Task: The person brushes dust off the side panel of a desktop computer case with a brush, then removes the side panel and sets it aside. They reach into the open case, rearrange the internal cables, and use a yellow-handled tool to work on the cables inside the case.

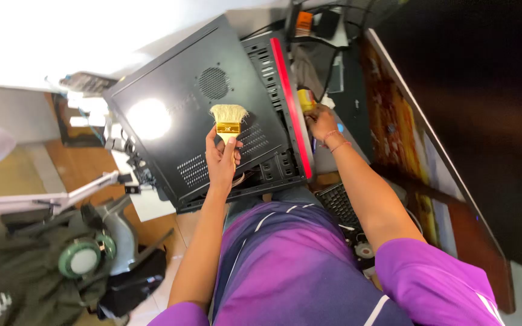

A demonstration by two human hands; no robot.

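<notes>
1. Head view: my left hand (223, 158) has its grip clamped on a pale-bristled brush (228, 119), bristles on the black computer case (194, 115) lying across my lap.
2. My right hand (321, 122) grips the case's red-trimmed far right edge; whether its grip is closed I cannot tell.

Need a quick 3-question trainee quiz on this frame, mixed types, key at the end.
1. True or false: the left hand holds a paintbrush with pale bristles over the side panel of the black computer case.
2. The right hand is at: A) the keyboard B) the case's red-trimmed edge C) the green headphones
3. What colour is the brush's metal band?

Key: 1 true; 2 B; 3 gold.
</notes>
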